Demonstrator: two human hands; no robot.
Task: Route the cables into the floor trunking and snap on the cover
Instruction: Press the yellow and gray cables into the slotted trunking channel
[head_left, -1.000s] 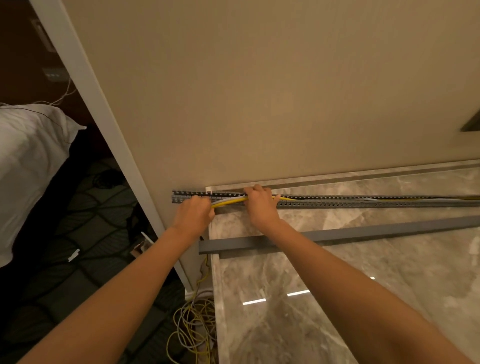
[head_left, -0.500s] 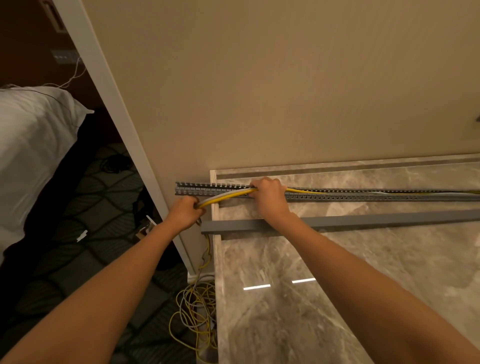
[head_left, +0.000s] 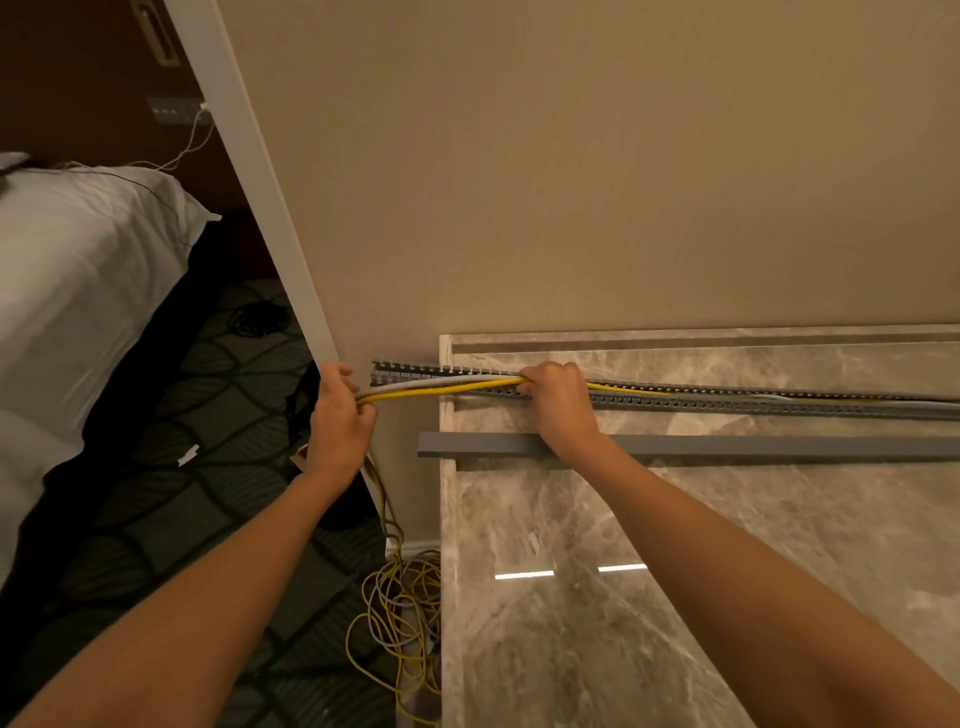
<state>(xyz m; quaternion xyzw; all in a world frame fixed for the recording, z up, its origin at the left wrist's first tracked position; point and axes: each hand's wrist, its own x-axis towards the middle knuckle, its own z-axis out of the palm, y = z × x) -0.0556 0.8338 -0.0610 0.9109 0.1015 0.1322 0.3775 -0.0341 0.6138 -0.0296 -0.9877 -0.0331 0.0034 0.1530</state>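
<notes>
Our left hand (head_left: 340, 423) is closed tight around the yellow cable (head_left: 441, 390) and the grey cable (head_left: 415, 383), in the middle of the frame. Our right hand (head_left: 561, 402) pinches the same cables down at the trunking (head_left: 727, 402) by the wall. If we pull too hard, the cables could pop out of the slots further right. The loose pile (head_left: 400, 613) at the bottom could snag. The cover (head_left: 779, 447) lies just below the trunking, not on yet.
</notes>
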